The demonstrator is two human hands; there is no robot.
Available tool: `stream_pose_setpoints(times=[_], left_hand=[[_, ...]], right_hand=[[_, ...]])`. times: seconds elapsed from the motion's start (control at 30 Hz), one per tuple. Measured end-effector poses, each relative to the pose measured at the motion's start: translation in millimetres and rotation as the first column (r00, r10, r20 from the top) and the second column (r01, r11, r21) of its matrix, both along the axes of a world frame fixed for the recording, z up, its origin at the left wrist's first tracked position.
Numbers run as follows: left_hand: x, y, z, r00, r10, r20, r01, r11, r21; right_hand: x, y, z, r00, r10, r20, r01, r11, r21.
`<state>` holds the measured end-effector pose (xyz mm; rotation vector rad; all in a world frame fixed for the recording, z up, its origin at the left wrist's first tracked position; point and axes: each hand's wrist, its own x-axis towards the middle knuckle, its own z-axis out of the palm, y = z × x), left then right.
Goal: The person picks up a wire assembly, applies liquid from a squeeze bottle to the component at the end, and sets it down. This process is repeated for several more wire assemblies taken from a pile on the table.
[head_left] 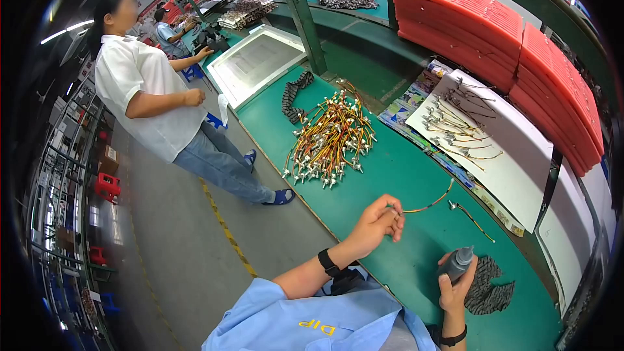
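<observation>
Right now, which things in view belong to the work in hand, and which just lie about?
Likely in the work: wire in left hand; grey bottle in right hand; pile of wired parts.
Seemingly lying about: framed panel; brown box.

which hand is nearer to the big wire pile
Left. The left hand is apart from the pile, on its near side; the right hand, holding a bottle, is farther off, rightward.

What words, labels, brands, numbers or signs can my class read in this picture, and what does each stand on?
Light blue shirt: short yellow lettering, legible, but I won't copy its wording.
Colourful printed sheets on the green table: print too small to read.
Brown carton at far left: pale patch, too small to read.
Dark bottle in the right hand: no lettering discernible.
</observation>
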<state>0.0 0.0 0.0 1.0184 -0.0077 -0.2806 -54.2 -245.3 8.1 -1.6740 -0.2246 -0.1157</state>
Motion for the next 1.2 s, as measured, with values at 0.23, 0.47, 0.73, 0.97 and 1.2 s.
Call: stream_pose_setpoints(times=[0.23, 0.47, 0.73, 0.97, 1.2], left_hand=[[-1.1, -3.5, -0.1, 0.998, 0.053, -0.017, -0.054, 0.995, -0.081], [-0.3, -5.6, -4.1, 0.999, 0.044, -0.012, -0.045, 0.993, -0.108], [-1.4, -22.9, -6.4, 0.962, -0.044, 0.271, 0.017, 0.995, 0.100], [-12.6, -49.1, 41.3, 0.806, -0.231, 0.545, -0.005, 0.918, 0.397], [-17.1, -48.5, 49.1, 0.708, -0.373, 0.599, 0.038, 0.868, 0.496]], right_hand=[[-1.1, 0.4, 0.4, 1.000, 0.009, -0.027, -0.009, 1.000, -0.009], [-1.2, -0.7, -1.6, 0.999, 0.001, -0.034, -0.002, 1.000, -0.017], [-1.4, 0.2, 3.2, 1.000, -0.012, -0.015, 0.012, 0.999, 0.034], [-8.6, 10.7, 10.7, 0.999, -0.024, 0.031, 0.023, 0.998, 0.054], [-15.4, 14.1, 6.0, 0.997, -0.070, 0.027, 0.069, 0.997, 0.047]])
